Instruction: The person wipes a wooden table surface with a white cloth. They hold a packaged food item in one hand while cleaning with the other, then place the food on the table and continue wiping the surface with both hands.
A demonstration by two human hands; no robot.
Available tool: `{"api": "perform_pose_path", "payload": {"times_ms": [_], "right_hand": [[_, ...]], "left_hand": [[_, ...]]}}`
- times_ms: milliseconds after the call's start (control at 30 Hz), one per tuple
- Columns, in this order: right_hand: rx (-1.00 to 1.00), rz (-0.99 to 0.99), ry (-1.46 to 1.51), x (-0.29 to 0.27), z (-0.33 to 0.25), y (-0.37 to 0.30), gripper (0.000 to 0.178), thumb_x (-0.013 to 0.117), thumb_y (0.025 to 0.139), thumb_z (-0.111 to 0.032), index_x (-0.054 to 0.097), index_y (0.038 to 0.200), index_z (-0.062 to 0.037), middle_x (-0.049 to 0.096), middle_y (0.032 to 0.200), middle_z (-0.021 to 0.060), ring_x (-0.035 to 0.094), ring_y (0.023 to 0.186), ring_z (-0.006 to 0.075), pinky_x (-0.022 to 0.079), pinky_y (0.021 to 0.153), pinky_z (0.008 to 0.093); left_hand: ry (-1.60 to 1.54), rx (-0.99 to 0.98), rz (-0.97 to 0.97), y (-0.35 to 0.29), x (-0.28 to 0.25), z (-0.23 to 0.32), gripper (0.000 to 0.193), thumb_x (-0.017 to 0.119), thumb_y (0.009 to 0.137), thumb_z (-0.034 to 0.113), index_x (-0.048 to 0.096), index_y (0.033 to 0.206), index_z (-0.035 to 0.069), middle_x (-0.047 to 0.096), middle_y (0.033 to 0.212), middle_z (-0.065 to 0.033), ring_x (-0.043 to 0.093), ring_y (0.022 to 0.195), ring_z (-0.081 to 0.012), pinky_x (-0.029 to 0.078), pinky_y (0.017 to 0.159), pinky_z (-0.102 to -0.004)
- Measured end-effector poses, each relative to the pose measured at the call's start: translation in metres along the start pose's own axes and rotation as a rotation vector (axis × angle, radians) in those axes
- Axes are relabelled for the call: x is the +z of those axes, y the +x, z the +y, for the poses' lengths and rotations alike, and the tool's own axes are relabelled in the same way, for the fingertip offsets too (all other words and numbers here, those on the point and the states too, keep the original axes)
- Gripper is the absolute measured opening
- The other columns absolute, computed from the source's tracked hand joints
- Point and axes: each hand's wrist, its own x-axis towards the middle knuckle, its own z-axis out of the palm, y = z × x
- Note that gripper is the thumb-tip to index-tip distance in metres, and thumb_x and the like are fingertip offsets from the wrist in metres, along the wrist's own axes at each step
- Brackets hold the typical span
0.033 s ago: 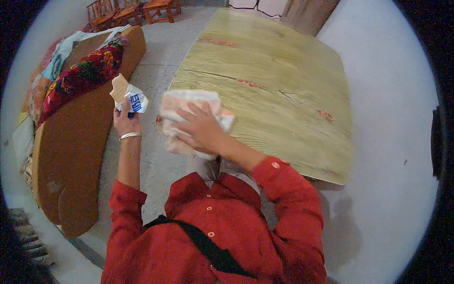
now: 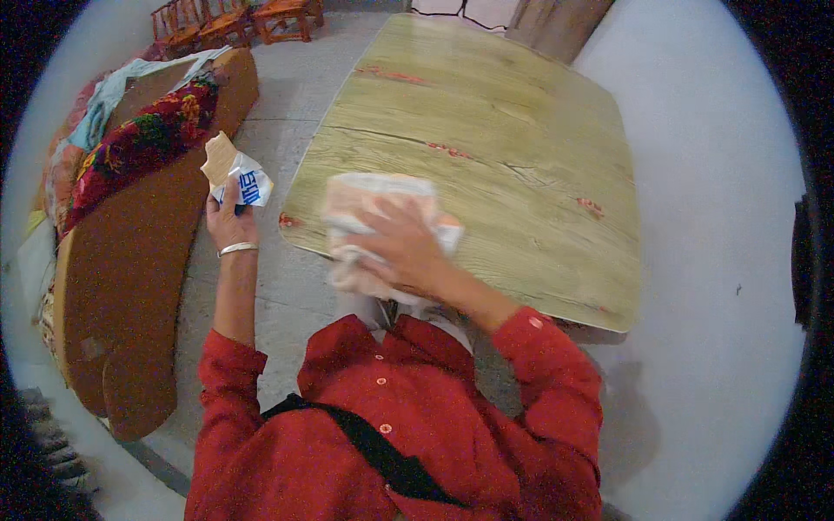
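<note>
My left hand [image 2: 231, 219] is closed on a white-and-blue wrapper [image 2: 250, 186], raised to the left of the table. Out of the wrapper's top sticks a pale, flat biscuit [image 2: 221, 156] with an uneven, bitten-looking edge. At the near left edge of the wood-patterned table [image 2: 486, 113], my right hand [image 2: 404, 243] has hold of a folded white-and-peach cloth [image 2: 347, 204], its fingers laid across the top. Part of the cloth hangs past the table edge. Hand and cloth are blurred by motion.
Left of the table stands a brown sofa [image 2: 130, 286] with a red flowered fabric [image 2: 143, 143] and other cloths on it. Wooden chairs [image 2: 287, 19] are at the far left. A white wall [image 2: 704, 260] runs along the table's right side.
My right hand and the cloth have moved to the right along the table's near edge, uncovering the table's near left corner. My left hand holds the wrapped biscuit in nearly the same place.
</note>
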Motion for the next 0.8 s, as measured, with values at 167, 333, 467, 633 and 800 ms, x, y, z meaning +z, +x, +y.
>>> {"api": "perform_pose_path", "payload": {"times_ms": [167, 333, 467, 633, 800], "right_hand": [[0.406, -0.049, -0.213, -0.1, 0.03, -0.097, 0.042, 0.056, 0.081, -0.024, 0.052, 0.121, -0.01, 0.039, 0.133, 0.0173, 0.034, 0.123, 0.0352, 0.022, 0.102, 0.0497], [0.913, 0.071, -0.428, -0.142, 0.083, -0.147, 0.038, 0.056, 0.079, -0.027, 0.057, 0.113, -0.0084, 0.041, 0.13, 0.0191, 0.04, 0.114, 0.0369, 0.03, 0.092, 0.0477], [0.649, 0.153, -0.507, -0.116, 0.027, -0.126, 0.036, 0.057, 0.078, -0.028, 0.059, 0.11, -0.0106, 0.04, 0.132, 0.0185, 0.038, 0.116, 0.0375, 0.031, 0.093, 0.048], [0.663, -0.003, -0.381, -0.09, -0.033, -0.13, 0.04, 0.054, 0.083, -0.024, 0.053, 0.118, -0.0057, 0.037, 0.134, 0.0183, 0.029, 0.126, 0.0357, 0.02, 0.103, 0.0452], [1.016, 0.077, -0.382, -0.143, 0.068, -0.173, 0.043, 0.053, 0.084, -0.026, 0.051, 0.118, -0.0002, 0.047, 0.124, 0.0219, 0.042, 0.116, 0.0362, 0.033, 0.097, 0.0401]], "left_hand": [[0.111, 0.04, -0.131, -0.009, 0.01, 0.017, 0.03, 0.066, 0.078, 0.004, 0.05, 0.104, 0.005, 0.06, 0.097, -0.0061, 0.06, 0.086, -0.0172, 0.051, 0.074, -0.0319], [0.156, 0.0, -0.171, -0.01, 0.015, 0.027, 0.03, 0.064, 0.08, 0.005, 0.051, 0.107, 0.004, 0.06, 0.097, -0.005, 0.059, 0.084, -0.014, 0.05, 0.071, -0.0278], [0.115, 0.029, -0.344, -0.004, 0.017, 0.026, 0.031, 0.065, 0.08, 0.005, 0.052, 0.107, 0.002, 0.06, 0.097, -0.0056, 0.059, 0.083, -0.0131, 0.05, 0.072, -0.0262], [0.2, 0.054, -0.392, 0.015, 0.002, 0.017, 0.034, 0.066, 0.079, 0.005, 0.051, 0.109, 0.0, 0.061, 0.098, -0.0066, 0.059, 0.084, -0.0118, 0.049, 0.072, -0.0243], [0.424, 0.088, -0.418, 0.013, 0.004, 0.028, 0.039, 0.071, 0.075, 0.008, 0.052, 0.108, -0.002, 0.061, 0.097, -0.0068, 0.058, 0.085, -0.0114, 0.047, 0.075, -0.0231]]}}
